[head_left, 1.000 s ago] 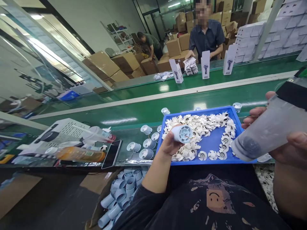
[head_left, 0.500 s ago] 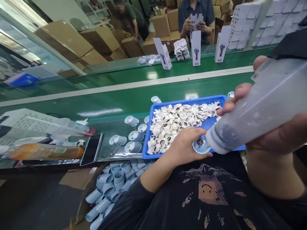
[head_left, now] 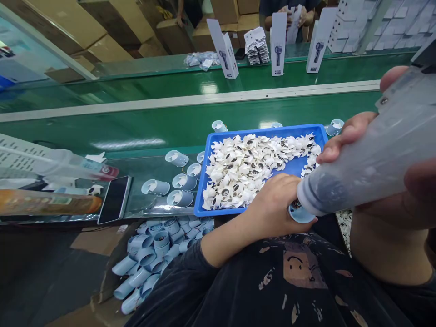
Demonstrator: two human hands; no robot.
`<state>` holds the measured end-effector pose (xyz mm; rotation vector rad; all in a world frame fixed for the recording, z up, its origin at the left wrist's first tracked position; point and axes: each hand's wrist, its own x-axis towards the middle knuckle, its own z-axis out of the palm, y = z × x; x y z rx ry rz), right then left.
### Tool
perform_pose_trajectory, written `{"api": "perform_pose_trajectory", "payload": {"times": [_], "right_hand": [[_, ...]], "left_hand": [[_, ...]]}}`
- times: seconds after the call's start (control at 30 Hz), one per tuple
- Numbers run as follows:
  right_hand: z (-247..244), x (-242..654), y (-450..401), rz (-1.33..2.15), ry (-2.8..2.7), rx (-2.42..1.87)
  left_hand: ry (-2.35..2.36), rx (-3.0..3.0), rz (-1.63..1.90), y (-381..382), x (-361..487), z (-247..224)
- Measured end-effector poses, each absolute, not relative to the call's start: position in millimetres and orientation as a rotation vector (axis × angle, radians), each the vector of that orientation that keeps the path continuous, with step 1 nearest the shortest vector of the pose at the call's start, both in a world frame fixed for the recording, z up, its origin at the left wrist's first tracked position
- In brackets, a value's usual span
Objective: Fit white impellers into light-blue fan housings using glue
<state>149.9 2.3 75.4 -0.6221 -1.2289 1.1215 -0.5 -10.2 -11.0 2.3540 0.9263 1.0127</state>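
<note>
My left hand (head_left: 272, 204) wraps round a light blue cylindrical housing (head_left: 301, 215), its round opening turned up toward me. A dark round part shows inside, mostly covered. My right hand (head_left: 388, 213) grips a thick, translucent white cylinder (head_left: 374, 150) with a small screw on its side. The cylinder's white blunt end overlaps the housing's opening; I cannot tell whether the two touch. Beyond my left hand, a blue tray (head_left: 200, 200) holds a heap of white fan impellers (head_left: 238, 168) with dark centres.
Several blue housings (head_left: 184, 181) stand left of the tray. More housings (head_left: 146, 256) fill a carton below. A phone (head_left: 115, 200) and an orange bottle (head_left: 51, 202) lie at left. Printed white boxes (head_left: 278, 45) stand across the green belt (head_left: 153, 127), near another person's hands.
The view has tilted down and shifted. The white cylinder's end now covers more of the housing's opening. Both hands keep their holds.
</note>
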Motion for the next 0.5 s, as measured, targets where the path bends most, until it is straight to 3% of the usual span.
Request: {"api": "perform_pose_trajectory", "payload": {"times": [0.33,0.5], "right_hand": [[64,173,12,1.122,-1.188,-0.748],[40,213,9,0.921,-1.363,-0.903]], "left_hand": [[1.279,2.251,0.722,4,-33,-21],[1.502,1.846,1.269,30,-86,-68]]}}
